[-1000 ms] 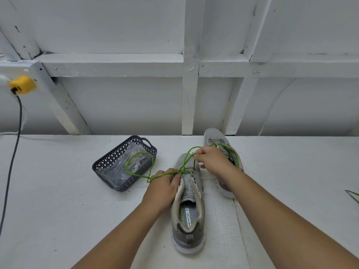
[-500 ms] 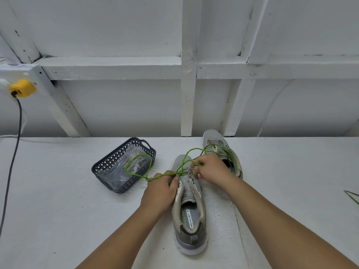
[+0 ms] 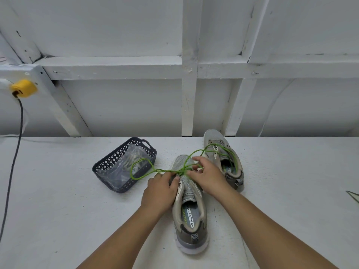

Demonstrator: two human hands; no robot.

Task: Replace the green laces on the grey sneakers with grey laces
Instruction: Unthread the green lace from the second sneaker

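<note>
On table [image 3: 58, 210]: both hands at near sneaker [image 3: 189, 210], green lace [image 3: 143, 176].
Left hand [image 3: 160, 188] grip pinches lace; right hand [image 3: 207, 176] grip pinches it at 12 o'clock end.

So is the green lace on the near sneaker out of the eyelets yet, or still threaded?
Still threaded. The green lace crosses the near sneaker between both hands, left hand and right hand, its loops trailing over the basket.

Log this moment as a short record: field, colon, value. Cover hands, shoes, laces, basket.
left hand: grips near sneaker's side
right hand: pinches green lace at the eyelets
near sneaker: upright, lace partly loosened
far sneaker: behind right hand, green lace in it
green lace: loop trails over the basket
basket: holds clear bag with greyish laces
</note>
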